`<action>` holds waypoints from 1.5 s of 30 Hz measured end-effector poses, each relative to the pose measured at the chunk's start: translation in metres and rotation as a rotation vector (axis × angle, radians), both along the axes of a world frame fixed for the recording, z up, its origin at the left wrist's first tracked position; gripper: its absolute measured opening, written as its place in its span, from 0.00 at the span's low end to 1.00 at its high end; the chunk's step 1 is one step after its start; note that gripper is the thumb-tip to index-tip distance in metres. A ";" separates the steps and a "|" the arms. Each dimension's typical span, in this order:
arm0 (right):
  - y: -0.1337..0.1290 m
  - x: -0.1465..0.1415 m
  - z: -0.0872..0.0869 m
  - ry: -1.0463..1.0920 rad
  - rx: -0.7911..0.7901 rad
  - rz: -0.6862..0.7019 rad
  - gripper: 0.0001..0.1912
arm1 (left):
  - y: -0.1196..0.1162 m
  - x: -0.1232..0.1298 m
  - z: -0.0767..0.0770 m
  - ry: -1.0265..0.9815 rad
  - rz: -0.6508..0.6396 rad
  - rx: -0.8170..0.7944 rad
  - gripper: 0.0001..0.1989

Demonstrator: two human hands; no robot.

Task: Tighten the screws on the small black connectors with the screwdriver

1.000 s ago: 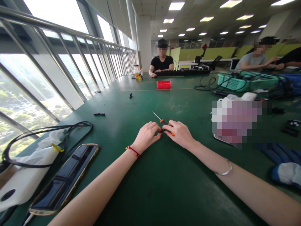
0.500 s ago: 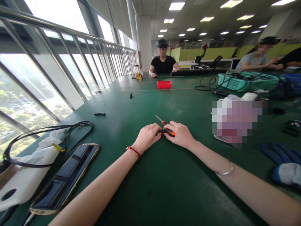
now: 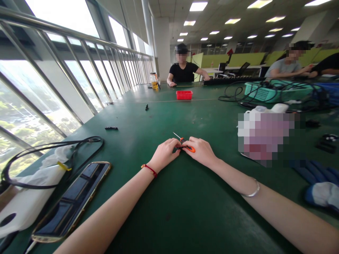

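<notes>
Our right hand (image 3: 200, 150) grasps an orange-and-black screwdriver (image 3: 191, 149), and our left hand (image 3: 166, 154) pinches a small black part (image 3: 179, 148) just beside its handle, over the green surface (image 3: 166, 208). We have room ahead, the surface's left edge running along the metal railing (image 3: 31, 22). A glossy phone (image 3: 72, 201) and looped black cable (image 3: 34, 186) lie to our left, a blue-and-white glove (image 3: 324, 194) right, a red plastic box (image 3: 184, 96) farther ahead.

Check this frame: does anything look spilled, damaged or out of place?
Nothing looks spilled or broken. Slightly untidy: two small black pieces lie loose, away from the screwdriver and red box, and a black cable loops over the white object at left. Pixelation hides much of the pale item at right.
</notes>
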State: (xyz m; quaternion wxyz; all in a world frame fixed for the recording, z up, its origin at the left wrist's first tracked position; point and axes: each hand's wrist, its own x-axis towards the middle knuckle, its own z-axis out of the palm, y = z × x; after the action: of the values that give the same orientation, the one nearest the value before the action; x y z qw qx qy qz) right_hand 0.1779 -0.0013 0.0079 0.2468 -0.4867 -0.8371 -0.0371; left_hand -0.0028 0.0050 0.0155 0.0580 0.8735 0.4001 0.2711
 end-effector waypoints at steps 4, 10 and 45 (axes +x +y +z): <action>0.000 -0.001 -0.001 0.099 -0.093 -0.038 0.09 | 0.004 -0.001 -0.004 -0.128 0.001 -0.102 0.06; -0.001 -0.002 -0.002 0.074 -0.076 -0.037 0.10 | 0.007 -0.003 -0.006 -0.231 -0.035 -0.185 0.05; 0.001 -0.006 -0.004 0.246 -0.169 -0.045 0.07 | 0.003 -0.001 -0.005 -0.076 0.067 -0.075 0.04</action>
State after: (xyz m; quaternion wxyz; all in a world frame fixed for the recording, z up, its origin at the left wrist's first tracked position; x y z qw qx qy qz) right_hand 0.1715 -0.0005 0.0035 0.3051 -0.5252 -0.7896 0.0879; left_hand -0.0042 0.0076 0.0110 0.0966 0.8460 0.4366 0.2905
